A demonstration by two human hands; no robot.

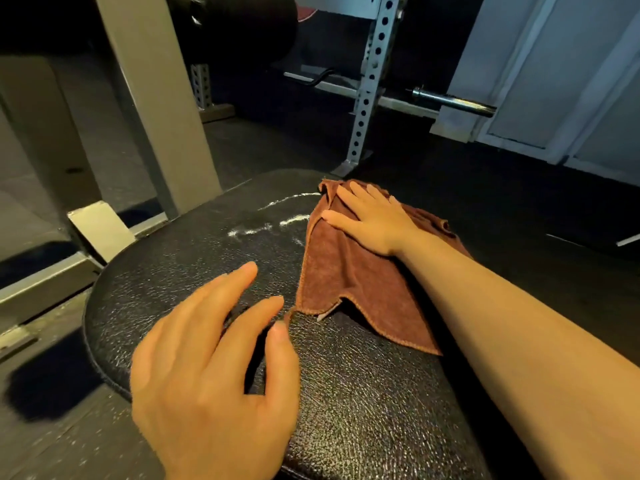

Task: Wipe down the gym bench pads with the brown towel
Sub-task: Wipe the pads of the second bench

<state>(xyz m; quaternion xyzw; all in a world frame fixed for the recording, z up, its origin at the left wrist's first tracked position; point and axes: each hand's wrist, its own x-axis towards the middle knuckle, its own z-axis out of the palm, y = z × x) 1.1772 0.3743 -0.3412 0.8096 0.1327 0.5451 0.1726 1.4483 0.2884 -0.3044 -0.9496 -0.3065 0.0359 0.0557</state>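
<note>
Black cracked vinyl on the bench pad (194,258), rounded at its far end, filling the lower middle of the view; grey steel upright (156,98) behind it at left, perforated rack post (369,84) farther back, barbell end (457,102) at right; brown towel (343,271) spread in loose folds over the pad's far right part, one hemmed corner hanging toward the near side; right hand (374,220) flat on the towel, fingers spread, pressing rather than gripping; left hand (211,368) above the bare pad, open, fingers apart, holding nothing (whether touching the vinyl, cannot tell); white streaks (277,216) on the pad just left of the towel.
</note>
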